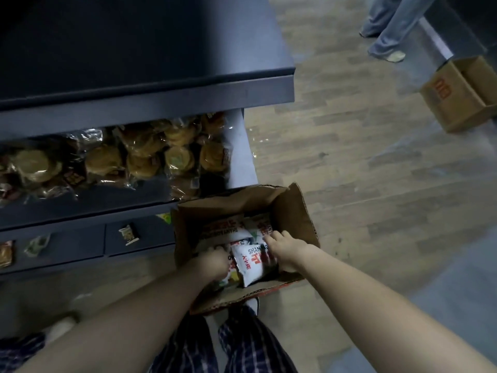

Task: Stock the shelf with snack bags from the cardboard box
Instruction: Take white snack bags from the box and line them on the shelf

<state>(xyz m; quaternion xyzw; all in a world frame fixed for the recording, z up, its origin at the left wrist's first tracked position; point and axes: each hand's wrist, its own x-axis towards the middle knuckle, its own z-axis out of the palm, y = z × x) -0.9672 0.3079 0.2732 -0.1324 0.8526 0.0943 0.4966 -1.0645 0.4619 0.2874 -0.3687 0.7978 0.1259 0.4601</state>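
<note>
Both hands are down inside the cardboard box (291, 211), which stands open on the floor just right of the dark shelf (145, 95). The white snack bag (248, 265) lies between them, its long axis running near-to-far and slightly tilted. The right hand (285, 249) rests on its far right edge, fingers spread loosely over the packs and not visibly closed on anything. The left hand (211, 262) is curled at the bag's left side; whether it grips a bag cannot be told. The right hand seems better placed to lift it. Red and dark print reads partly "SHAN…"; the rest is illegible. A second box (457, 95) sits far right.
</note>
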